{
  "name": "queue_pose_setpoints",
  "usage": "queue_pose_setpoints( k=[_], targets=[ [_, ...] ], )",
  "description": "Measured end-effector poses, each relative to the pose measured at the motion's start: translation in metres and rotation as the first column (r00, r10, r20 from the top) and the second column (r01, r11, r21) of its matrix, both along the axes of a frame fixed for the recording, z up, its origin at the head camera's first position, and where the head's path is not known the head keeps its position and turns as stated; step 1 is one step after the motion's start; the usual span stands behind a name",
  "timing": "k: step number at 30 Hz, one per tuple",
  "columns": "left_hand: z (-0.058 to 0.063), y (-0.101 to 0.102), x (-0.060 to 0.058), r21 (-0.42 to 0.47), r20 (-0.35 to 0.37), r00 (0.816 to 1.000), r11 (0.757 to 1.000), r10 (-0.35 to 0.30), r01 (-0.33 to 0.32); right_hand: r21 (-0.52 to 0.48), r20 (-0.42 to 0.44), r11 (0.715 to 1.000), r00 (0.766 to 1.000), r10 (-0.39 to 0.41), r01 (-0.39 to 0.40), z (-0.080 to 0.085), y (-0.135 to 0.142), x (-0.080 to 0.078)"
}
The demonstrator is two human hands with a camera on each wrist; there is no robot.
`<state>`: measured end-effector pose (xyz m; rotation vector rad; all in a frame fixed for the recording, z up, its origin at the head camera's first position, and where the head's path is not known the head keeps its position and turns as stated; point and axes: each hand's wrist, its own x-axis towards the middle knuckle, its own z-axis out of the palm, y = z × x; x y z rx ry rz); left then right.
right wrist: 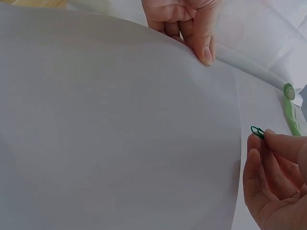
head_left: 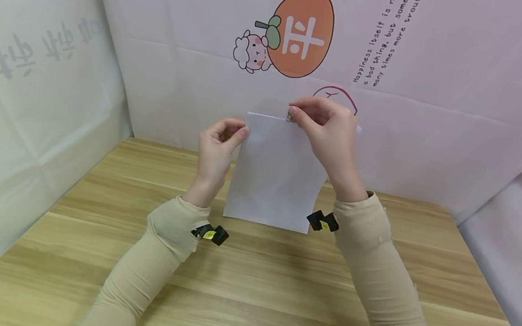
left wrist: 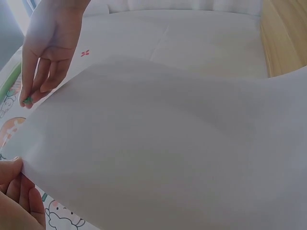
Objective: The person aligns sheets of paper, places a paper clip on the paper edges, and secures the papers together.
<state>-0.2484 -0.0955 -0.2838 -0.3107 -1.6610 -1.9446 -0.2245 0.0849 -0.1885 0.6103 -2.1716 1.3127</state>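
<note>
A sheet of white paper (head_left: 276, 179) hangs upright over the table. My left hand (head_left: 215, 154) pinches its left edge near the top corner, thumb on the near face. At the paper's top edge, my right hand (head_left: 332, 134) pinches a small green paper clip (right wrist: 257, 132) between thumb and fingertips. The clip's looped end sticks out past the fingers, beside the paper's edge in the right wrist view. In the left wrist view the sheet fills most of the picture, and just a green bit of the clip (left wrist: 28, 100) shows at the right fingertips.
The wood-grain table (head_left: 242, 294) lies below the hands. Behind it hangs a white cloth (head_left: 181, 51) printed with an orange fruit, a sheep and lettering; more cloth closes both sides. A green and white thing (right wrist: 291, 110) shows at the right wrist view's edge.
</note>
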Motion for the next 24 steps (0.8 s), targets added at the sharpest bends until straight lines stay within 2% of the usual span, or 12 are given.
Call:
queue_pose_setpoints(
  k=[5, 14, 24],
  targets=[
    [0.001, 0.0, 0.001, -0.002, 0.005, 1.0, 1.0, -0.005, 0.005, -0.003, -0.043, 1.0, 0.999, -0.004, 0.004, 0.0, -0.003, -0.004],
    [0.001, 0.001, 0.002, -0.009, 0.011, 1.0, 1.0, -0.006, 0.006, 0.014, -0.105, 1.0, 0.994, -0.008, 0.009, -0.015, -0.002, -0.033],
    [0.0, 0.001, 0.001, -0.003, -0.002, 1.0, 1.0, -0.004, 0.004, 0.049, -0.114, 0.998, 0.993, -0.044, 0.05, -0.015, -0.005, -0.037]
  ],
)
